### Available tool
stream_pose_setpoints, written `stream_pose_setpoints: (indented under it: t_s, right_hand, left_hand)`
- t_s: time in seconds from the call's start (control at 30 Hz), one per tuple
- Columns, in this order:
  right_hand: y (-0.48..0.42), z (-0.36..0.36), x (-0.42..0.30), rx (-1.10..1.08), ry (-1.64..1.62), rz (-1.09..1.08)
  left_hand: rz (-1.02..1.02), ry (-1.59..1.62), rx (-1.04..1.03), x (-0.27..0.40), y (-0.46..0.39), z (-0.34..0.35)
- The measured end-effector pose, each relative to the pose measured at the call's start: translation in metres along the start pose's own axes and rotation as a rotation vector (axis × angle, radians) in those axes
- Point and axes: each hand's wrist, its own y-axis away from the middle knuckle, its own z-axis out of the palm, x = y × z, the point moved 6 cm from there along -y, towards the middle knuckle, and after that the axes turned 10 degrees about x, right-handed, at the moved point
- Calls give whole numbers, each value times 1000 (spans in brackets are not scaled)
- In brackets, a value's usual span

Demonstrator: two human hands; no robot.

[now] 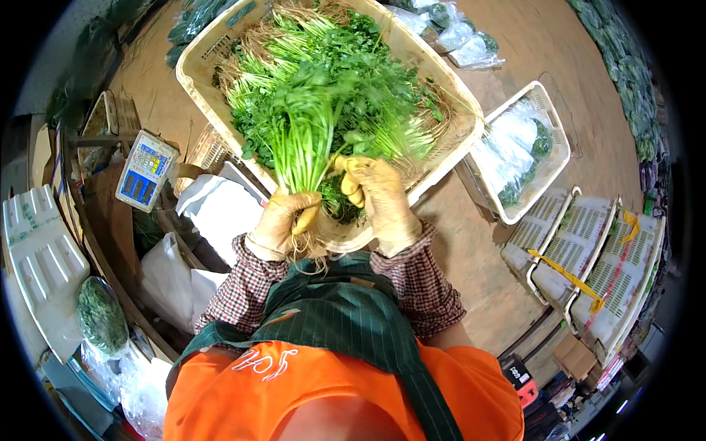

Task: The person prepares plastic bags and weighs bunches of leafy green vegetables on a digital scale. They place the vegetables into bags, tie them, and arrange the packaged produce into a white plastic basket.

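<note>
My left hand (288, 218), in a yellowish glove, grips a bunch of leafy green stalks (303, 143) close to the roots. The pale roots (309, 251) hang below the fist, and the leafy tops are blurred. To its right, my gloved right hand (380, 190) has curled fingers, with the fingertips beside the bunch's right edge. Whether they pinch a stalk is hard to see. Both hands are over the near rim of a large cream plastic crate (455, 105). Inside it lie many rooted greens (353, 60), some with roots toward the far left, others toward the right.
A digital scale display (146, 171) stands at left beside white sheeting (218, 215). At right is a smaller crate (560, 146) holding bagged greens (513, 149), with several stacked crates (584, 264) nearer. Bagged vegetables (469, 41) lie on the floor (535, 38) beyond.
</note>
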Motion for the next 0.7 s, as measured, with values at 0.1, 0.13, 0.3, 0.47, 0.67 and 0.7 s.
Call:
stream_pose_setpoints:
  t_s: [0.1, 0.13, 0.3, 0.47, 0.67, 0.7]
  right_hand:
    - [1, -15, -2, -33, -286, -62]
    - [1, -30, -4, -39, -408, -88]
    - [16, -60, -13, -247, 286, -473]
    - [16, -25, 24, -107, -80, 69]
    - [37, -87, -21, 283, 257, -338]
    - [47, -112, -30, 314, 335, -473]
  left_hand:
    - [-54, 27, -39, -8, 5, 1]
    - [-61, 81, -6, 1, 8, 14]
    - [-21, 30, -95, 1, 9, 12]
    - [-31, 24, -85, -6, 13, 32]
    - [0, 43, -132, 4, 21, 20]
    - [56, 74, -132, 13, 27, 21]
